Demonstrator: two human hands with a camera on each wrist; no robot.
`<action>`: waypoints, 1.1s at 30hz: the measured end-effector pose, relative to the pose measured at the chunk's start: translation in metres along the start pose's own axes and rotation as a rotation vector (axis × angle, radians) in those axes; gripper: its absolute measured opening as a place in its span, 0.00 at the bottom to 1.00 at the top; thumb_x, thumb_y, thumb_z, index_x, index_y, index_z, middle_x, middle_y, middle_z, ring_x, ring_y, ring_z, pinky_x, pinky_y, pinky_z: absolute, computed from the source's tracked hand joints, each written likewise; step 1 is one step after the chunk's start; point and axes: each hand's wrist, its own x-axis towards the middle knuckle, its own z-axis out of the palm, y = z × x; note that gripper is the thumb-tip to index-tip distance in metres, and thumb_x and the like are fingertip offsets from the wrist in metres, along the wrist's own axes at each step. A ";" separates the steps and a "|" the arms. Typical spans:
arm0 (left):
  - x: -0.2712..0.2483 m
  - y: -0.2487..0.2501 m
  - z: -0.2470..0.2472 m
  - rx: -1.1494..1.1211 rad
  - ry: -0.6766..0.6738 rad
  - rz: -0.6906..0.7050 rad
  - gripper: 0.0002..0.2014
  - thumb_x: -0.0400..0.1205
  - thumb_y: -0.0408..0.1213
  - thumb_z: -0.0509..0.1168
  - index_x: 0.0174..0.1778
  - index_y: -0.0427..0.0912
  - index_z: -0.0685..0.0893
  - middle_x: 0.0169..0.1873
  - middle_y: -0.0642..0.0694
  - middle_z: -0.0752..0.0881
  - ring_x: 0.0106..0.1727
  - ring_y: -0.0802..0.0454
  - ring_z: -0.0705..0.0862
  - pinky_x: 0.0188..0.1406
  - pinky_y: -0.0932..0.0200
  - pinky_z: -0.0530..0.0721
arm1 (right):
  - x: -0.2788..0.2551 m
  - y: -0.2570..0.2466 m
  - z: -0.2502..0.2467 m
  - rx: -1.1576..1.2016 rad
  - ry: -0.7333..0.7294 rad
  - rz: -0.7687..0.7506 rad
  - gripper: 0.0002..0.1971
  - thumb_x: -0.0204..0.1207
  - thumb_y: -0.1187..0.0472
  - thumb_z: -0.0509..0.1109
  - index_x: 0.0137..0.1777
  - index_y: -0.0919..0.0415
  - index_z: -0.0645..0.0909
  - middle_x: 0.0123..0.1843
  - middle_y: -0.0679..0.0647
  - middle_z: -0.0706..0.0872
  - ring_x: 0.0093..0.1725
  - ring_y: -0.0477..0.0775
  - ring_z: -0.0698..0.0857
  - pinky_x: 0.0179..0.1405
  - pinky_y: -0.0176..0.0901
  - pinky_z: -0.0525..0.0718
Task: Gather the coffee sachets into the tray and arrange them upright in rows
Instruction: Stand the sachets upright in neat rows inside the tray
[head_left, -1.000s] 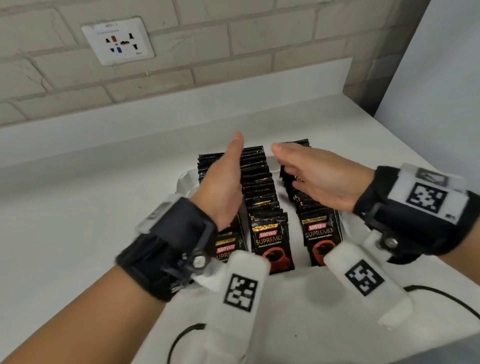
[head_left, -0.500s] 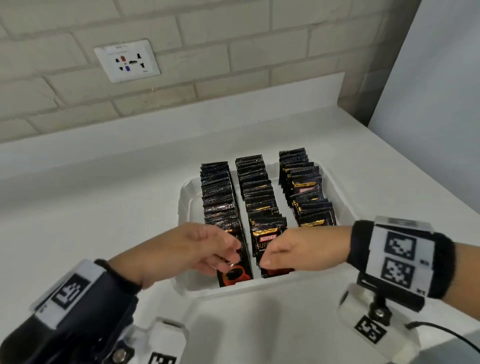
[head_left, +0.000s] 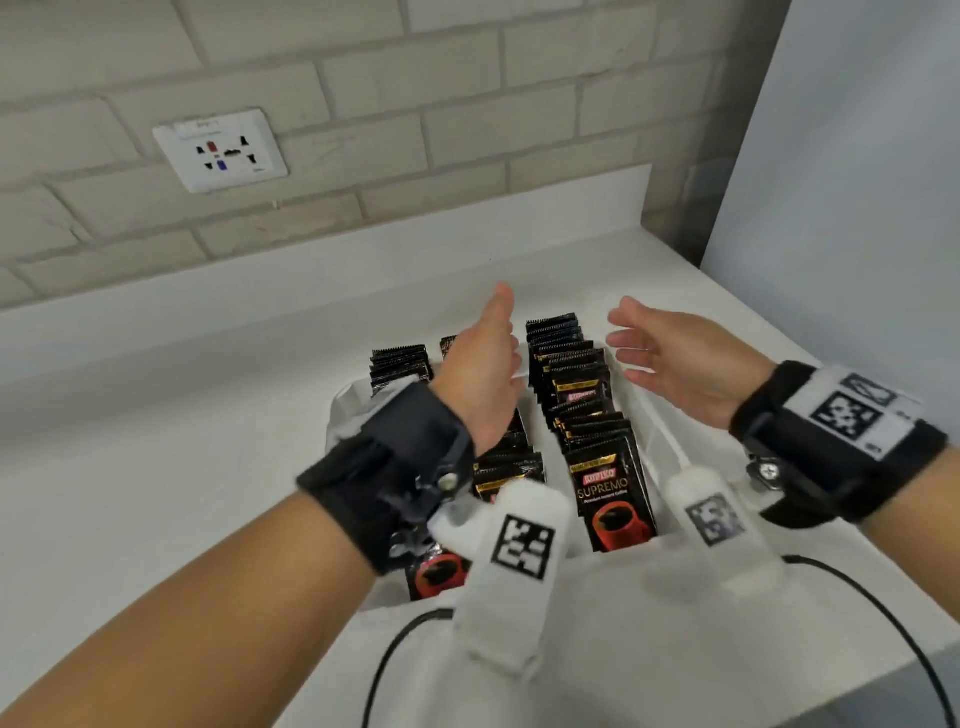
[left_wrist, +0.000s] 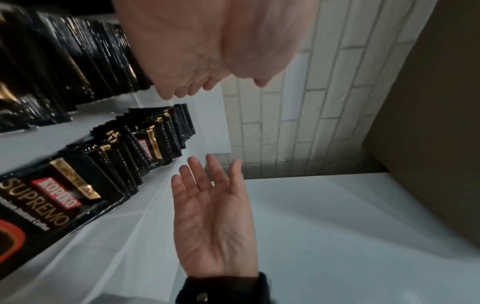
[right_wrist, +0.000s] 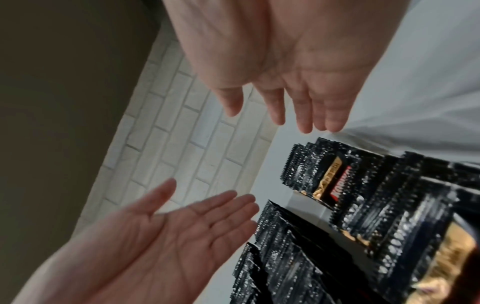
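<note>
Both hands empty, fingers straight, palms facing each other. Left hand (head_left: 485, 374) over the middle row, right hand (head_left: 680, 364) over the tray's right rim, neither touching anything. Coffee sachets (head_left: 587, 415) stand upright in three rows inside the white tray (head_left: 670, 441); front packs read "KOPIKO SUPREMO". Tray sits on a white counter (head_left: 182, 467), close to its front edge; open counter left and behind.

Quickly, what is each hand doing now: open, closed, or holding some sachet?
Left hand: open, fingers straight, holding nothing.
Right hand: open, fingers spread, holding nothing.
</note>
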 end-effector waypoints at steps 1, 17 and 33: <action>0.003 0.001 0.007 0.004 0.031 -0.008 0.34 0.86 0.55 0.47 0.81 0.36 0.50 0.77 0.43 0.65 0.66 0.59 0.77 0.64 0.65 0.74 | 0.002 0.001 0.002 -0.010 -0.001 0.018 0.26 0.82 0.48 0.57 0.75 0.62 0.66 0.60 0.52 0.77 0.62 0.49 0.74 0.68 0.43 0.70; 0.090 -0.044 0.033 0.055 0.200 0.017 0.62 0.47 0.75 0.48 0.75 0.38 0.70 0.70 0.37 0.77 0.70 0.39 0.76 0.72 0.43 0.70 | 0.029 0.011 0.017 -0.140 -0.091 -0.011 0.19 0.86 0.50 0.48 0.53 0.58 0.80 0.57 0.57 0.85 0.55 0.52 0.83 0.62 0.45 0.76; 0.077 -0.032 0.035 -0.139 0.222 -0.098 0.29 0.84 0.59 0.48 0.41 0.38 0.83 0.38 0.38 0.86 0.44 0.40 0.86 0.57 0.44 0.81 | 0.054 0.023 0.023 0.160 -0.130 0.209 0.27 0.82 0.39 0.49 0.58 0.60 0.79 0.54 0.59 0.86 0.49 0.55 0.86 0.42 0.47 0.84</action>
